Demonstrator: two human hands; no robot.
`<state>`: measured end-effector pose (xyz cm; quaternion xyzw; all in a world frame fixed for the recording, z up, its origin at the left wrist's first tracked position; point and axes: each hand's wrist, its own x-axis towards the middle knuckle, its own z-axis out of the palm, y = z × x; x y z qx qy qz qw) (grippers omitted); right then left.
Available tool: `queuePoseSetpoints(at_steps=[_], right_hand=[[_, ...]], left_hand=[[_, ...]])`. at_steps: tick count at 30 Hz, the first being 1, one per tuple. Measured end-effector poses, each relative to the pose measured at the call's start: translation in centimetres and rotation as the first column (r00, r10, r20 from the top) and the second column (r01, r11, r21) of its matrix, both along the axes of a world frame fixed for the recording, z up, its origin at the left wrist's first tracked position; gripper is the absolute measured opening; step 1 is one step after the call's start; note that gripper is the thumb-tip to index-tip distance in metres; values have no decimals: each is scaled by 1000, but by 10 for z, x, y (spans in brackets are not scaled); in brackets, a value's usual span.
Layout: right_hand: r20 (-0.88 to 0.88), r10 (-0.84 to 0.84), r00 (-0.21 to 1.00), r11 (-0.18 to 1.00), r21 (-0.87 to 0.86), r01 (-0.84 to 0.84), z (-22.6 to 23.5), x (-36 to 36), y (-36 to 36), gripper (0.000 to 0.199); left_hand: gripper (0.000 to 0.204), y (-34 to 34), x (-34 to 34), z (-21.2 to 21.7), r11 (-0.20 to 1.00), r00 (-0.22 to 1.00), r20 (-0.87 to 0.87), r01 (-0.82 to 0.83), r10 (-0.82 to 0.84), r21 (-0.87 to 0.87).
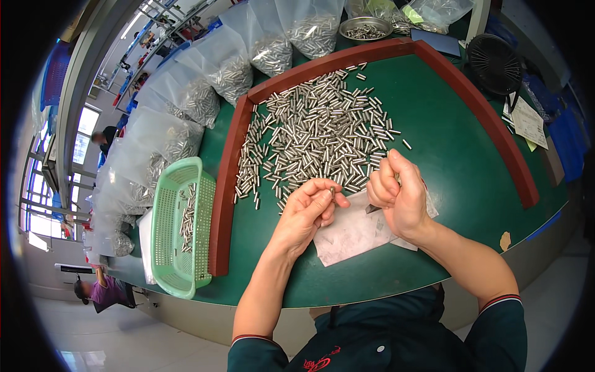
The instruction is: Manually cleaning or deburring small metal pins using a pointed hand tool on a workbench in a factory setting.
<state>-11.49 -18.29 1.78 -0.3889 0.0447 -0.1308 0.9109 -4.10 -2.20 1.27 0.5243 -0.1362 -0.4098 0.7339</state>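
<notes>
My left hand [305, 214] pinches a small metal pin [333, 191] between thumb and fingertips, just in front of the pile. To its right, my right hand [400, 195] is closed in a fist around a slim tool; only its dark, flat, pointed tip [372, 209] shows below the fingers, and the rest is hidden. Beneath both hands lies a stained white cloth [347, 239] on the green tabletop. Just beyond them spreads a large loose heap of short, shiny metal pins [316, 133].
A reddish-brown wooden rail [226, 204] borders the pile on three sides. Left of it stands a light green plastic basket [162, 242] with some pins inside. Clear bags of pins [269, 56] line the back. A metal bowl [365, 28] and black fan [494, 64] stand farther off.
</notes>
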Motion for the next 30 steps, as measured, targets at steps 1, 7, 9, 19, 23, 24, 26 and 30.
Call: queuePoseSetpoints(at_steps=[1,7,9,19,23,24,26,30], right_hand=[[-2,-4,1000,1000,-5,4,0,0,0,45],[-2,0,1000,1000,-4,0,-1,-1,1,45],[-22,-10,1000,1000,-12,10,1,0,2,45],[57,0,998,996,84,-5,0,-2,1,47],[42,70,997,993,95,-73,1,-5,4,47],[-15,81,997,996,30,-81,1,-5,6,47],[-24,74,997,996,43,-73,2,-7,5,47],[-34,64,997,996,59,-62,-2,-9,9,46]], left_hand=[[15,0,0,1,1000,999,-50,10,-11,-21],[17,2,1,5,1000,986,-163,22,-20,9],[17,3,1,5,999,989,-146,37,-35,16],[15,-9,-29,9,827,473,779,-165,-412,538],[14,-8,-27,8,796,463,759,-164,-459,582],[14,-8,-27,7,803,461,765,-167,-449,572],[14,-9,-28,8,799,471,757,-163,-453,579],[14,-9,-28,8,788,482,748,-171,-456,591]])
